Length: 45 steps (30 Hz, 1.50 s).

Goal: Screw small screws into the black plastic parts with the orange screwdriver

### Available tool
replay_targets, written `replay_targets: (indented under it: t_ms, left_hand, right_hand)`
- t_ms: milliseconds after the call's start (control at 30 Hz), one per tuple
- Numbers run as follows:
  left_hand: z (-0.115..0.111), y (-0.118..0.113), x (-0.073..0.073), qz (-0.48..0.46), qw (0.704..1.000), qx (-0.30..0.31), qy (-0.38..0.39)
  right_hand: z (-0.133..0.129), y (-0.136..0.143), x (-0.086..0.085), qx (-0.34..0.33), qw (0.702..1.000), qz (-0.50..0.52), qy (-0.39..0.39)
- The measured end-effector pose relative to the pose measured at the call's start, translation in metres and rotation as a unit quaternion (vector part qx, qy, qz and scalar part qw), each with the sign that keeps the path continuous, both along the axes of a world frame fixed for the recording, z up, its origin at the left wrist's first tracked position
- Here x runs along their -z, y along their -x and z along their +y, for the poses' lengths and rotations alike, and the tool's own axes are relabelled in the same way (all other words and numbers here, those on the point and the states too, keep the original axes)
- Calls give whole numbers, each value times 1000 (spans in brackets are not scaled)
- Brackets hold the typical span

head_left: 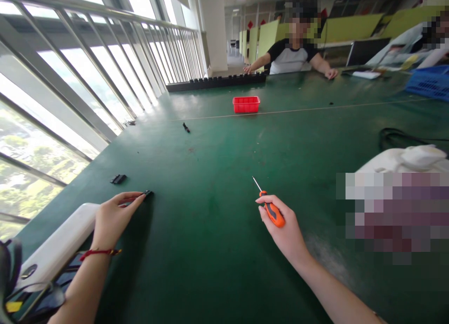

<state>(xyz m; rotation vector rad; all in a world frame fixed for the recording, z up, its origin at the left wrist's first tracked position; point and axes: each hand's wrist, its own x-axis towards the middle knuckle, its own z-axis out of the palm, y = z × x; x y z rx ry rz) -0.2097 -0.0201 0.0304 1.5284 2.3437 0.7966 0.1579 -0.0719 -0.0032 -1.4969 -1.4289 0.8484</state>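
Note:
My left hand (pixel 114 216) pinches a small black part (pixel 148 193) between thumb and fingertips, low over the green table (pixel 196 249). What kind of part it is, I cannot make out. Just beyond that hand lies another small black piece (pixel 118 179). On the other side, my right hand (pixel 282 221) is closed around a screwdriver (pixel 273 213) with an orange and grey handle. Its thin metal shaft points forward and slightly left, its tip apart from any part.
A red bin (pixel 246 104) stands farther back, with a small black piece (pixel 186 128) to its left. Behind are a long black rack (pixel 217 82) and a seated person (pixel 293 52). A white case (pixel 59 244) lies left; white cloth (pixel 403 159) and a blue basket (pixel 430 82) sit right.

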Motion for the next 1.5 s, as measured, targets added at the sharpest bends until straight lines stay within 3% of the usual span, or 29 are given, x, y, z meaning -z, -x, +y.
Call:
replay_targets:
  t_ms: [333, 600, 767, 900, 1000, 1100, 1233, 1333, 1500]
  left_hand:
    - [1, -2, -1, -10, 1000, 2, 1]
    - [4, 5, 9, -8, 999, 35, -9]
    - [4, -1, 8, 43, 998, 33, -9]
    - [7, -41, 0, 47, 995, 73, -53]
    - [10, -95, -4, -16, 978, 200, -61]
    - [14, -151, -2, -42, 937, 337, -76]
    - [19, -205, 11, -62, 893, 438, -76]
    - [22, -221, 22, -58, 880, 465, -81]
    - [26, -219, 34, -61, 878, 465, -99]
  right_hand:
    - [0, 1, 0, 1, 1000, 3, 6]
    - [-1, 0, 1, -4, 1000, 2, 14]
    - [0, 0, 1, -6, 1000, -1, 18]
    - [0, 0, 1, -10, 1000, -6, 19]
    - [0, 0, 1, -6, 1000, -7, 17]
    - [0, -1, 2, -4, 1000, -6, 15]
    - [1, -1, 3, -3, 1000, -5, 7]
    - [2, 0, 3, -1, 1000, 0, -2]
    - [2, 0, 3, 0, 1000, -1, -2]
